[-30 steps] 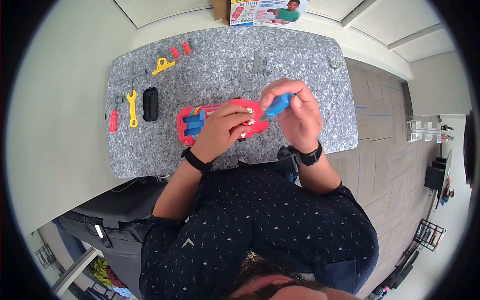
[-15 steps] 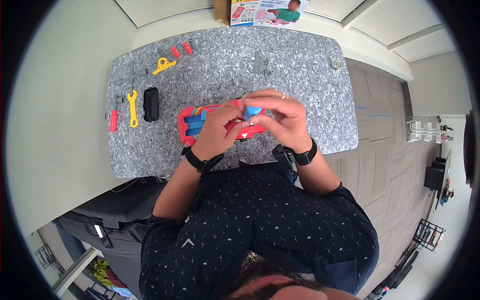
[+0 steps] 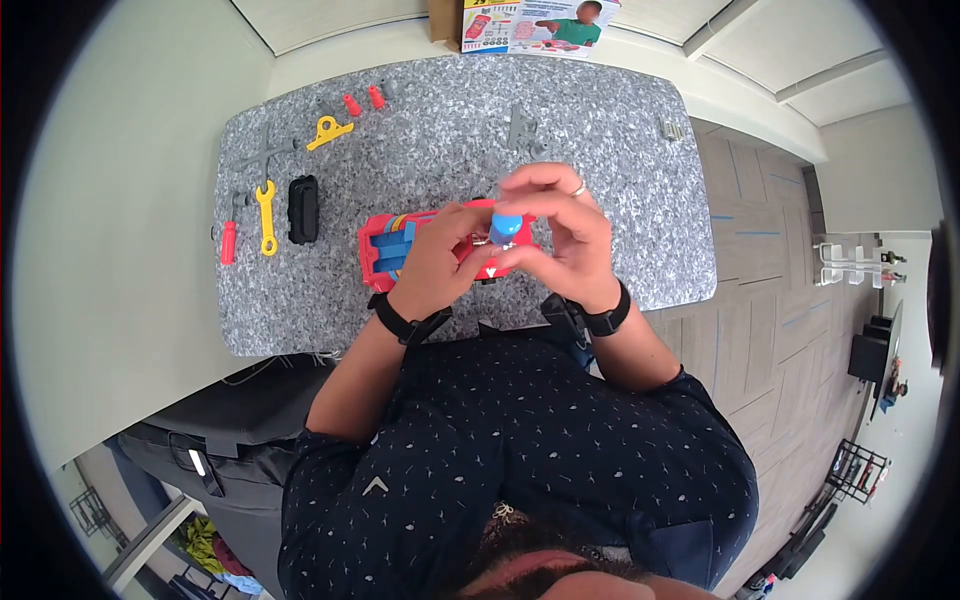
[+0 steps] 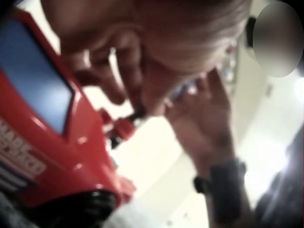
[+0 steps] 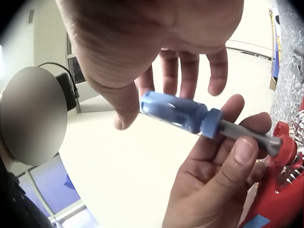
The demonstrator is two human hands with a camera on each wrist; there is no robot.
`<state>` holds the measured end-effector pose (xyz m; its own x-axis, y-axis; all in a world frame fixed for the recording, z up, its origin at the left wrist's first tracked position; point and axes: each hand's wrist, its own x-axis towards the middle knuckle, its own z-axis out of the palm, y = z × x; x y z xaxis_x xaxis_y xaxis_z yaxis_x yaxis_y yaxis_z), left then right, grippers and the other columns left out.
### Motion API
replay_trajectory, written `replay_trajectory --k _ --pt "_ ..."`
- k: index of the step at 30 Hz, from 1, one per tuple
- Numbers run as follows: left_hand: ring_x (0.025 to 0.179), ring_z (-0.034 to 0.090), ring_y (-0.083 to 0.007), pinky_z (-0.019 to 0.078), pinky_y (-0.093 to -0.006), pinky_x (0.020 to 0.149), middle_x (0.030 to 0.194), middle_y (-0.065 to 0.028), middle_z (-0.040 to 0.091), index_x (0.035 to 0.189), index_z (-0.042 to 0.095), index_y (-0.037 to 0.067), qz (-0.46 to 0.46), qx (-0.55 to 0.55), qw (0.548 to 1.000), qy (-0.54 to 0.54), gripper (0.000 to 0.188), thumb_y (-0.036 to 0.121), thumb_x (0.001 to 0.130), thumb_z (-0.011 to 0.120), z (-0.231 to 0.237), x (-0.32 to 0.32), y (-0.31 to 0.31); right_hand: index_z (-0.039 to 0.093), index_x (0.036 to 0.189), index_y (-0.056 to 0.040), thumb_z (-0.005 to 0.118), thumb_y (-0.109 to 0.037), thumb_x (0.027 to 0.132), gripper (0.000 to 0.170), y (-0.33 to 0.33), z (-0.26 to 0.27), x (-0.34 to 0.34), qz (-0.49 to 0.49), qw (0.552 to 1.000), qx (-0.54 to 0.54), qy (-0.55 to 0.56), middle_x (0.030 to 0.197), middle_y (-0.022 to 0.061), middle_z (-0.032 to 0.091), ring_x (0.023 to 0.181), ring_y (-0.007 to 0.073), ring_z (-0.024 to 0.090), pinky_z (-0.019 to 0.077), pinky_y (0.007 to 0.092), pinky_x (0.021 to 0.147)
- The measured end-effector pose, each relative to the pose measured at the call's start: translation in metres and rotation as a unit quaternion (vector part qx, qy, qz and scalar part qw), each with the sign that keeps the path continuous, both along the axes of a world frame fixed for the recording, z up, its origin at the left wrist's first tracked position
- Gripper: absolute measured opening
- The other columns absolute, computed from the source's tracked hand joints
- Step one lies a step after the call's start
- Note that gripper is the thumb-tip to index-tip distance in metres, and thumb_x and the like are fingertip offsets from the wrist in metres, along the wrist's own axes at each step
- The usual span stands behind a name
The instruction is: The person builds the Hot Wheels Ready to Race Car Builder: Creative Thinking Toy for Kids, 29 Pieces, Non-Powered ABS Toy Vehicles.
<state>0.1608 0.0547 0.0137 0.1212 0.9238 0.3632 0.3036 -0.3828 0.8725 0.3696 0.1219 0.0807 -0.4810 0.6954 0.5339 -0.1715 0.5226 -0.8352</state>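
A toy screwdriver (image 5: 173,111) with a blue handle and grey shaft stands over the front of a red toy car (image 3: 385,245). Its flared grey tip meets a round red piece (image 5: 287,149) on the car. My left hand (image 3: 435,260) pinches the grey shaft near that tip, thumb in front and fingers behind. Around the top of the blue handle, my right hand (image 3: 575,245) has its thumb and fingers spread apart, a fingertip close by the handle's end. Much of the car's front is hidden by the hands in the head view.
Left on the speckled table (image 3: 620,130) lie a yellow wrench (image 3: 266,215), a black plastic part (image 3: 303,210), a red-handled tool (image 3: 228,243) and a grey cross wrench (image 3: 265,155). Farther back are a yellow piece (image 3: 328,132), red pegs (image 3: 376,97) and grey parts (image 3: 520,130). Behind stands a printed box (image 3: 535,28).
The right hand brought the screwdriver leftward over the car's front and upright, to the left hand's fingers. Since half a second ago, the right thumb and fingers have spread from the handle.
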Motion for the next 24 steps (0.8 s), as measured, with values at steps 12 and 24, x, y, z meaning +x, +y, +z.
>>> replay_trajectory --k 12,24 --pt "0.100 0.069 -0.0226 0.0548 -0.0349 0.086 0.115 -0.0098 0.071 0.133 0.070 0.002 -0.003 0.026 1.000 -0.011 0.037 0.000 0.097 0.076 -0.013 0.001 -0.001 0.085 0.126 -0.0034 0.093 -0.006 0.090 0.037 -0.003 0.005 0.002 0.012 0.999 0.023 -0.028 0.128 0.0175 0.081 0.115 0.0304 0.081 0.0641 0.0392 0.099" --pt "0.103 0.072 -0.0306 0.0583 -0.0415 0.089 0.115 -0.0144 0.073 0.136 0.073 0.002 -0.003 0.041 0.999 0.008 0.037 0.004 0.100 0.078 -0.007 0.004 0.001 0.083 0.127 -0.0030 0.098 -0.011 0.087 0.044 -0.005 -0.011 0.000 -0.024 0.999 0.024 -0.021 0.128 0.0151 0.083 0.115 0.0304 0.081 0.0648 0.0393 0.097"
